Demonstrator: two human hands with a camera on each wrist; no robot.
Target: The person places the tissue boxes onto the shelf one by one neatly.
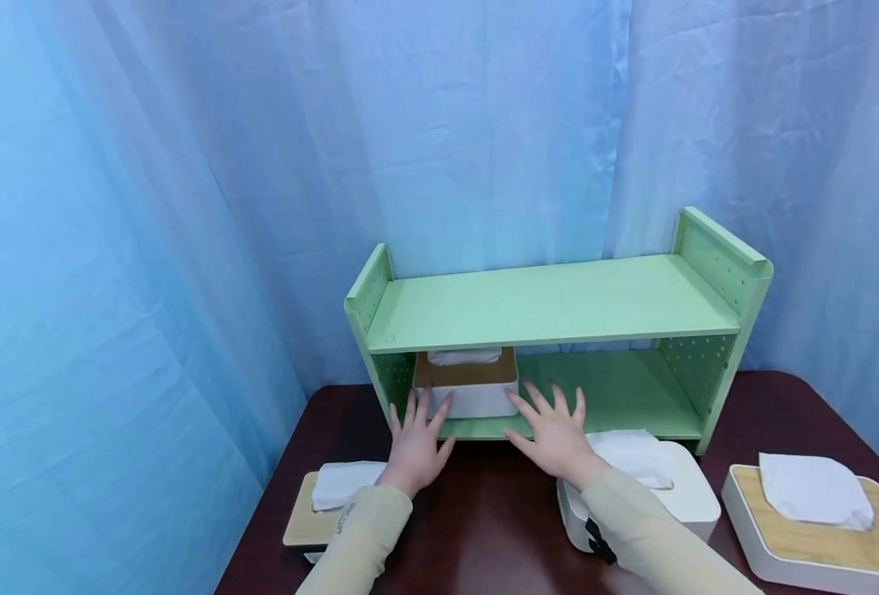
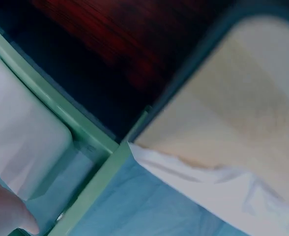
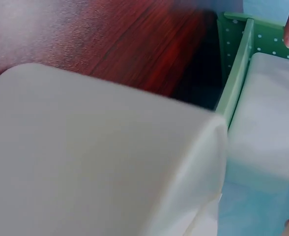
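Observation:
A white tissue box with a wooden lid (image 1: 466,382) sits in the lower compartment of a green shelf (image 1: 551,307), at its left end. My left hand (image 1: 415,438) is spread flat with straight fingers, its tips at the box's front left. My right hand (image 1: 554,431) is likewise spread, its fingertips near the box's front right. Neither hand holds anything. The left wrist view shows the box's white wall (image 2: 21,142) behind the green shelf edge (image 2: 61,113). In the right wrist view a white box (image 3: 100,157) fills the foreground beside the shelf's side panel (image 3: 235,73).
Three more tissue boxes stand on the dark wooden table (image 1: 491,512): a wooden-lidded one (image 1: 320,504) under my left forearm, an all-white one (image 1: 655,483) under my right forearm, and a wooden-lidded one (image 1: 819,521) at far right. Blue curtains (image 1: 187,207) hang behind.

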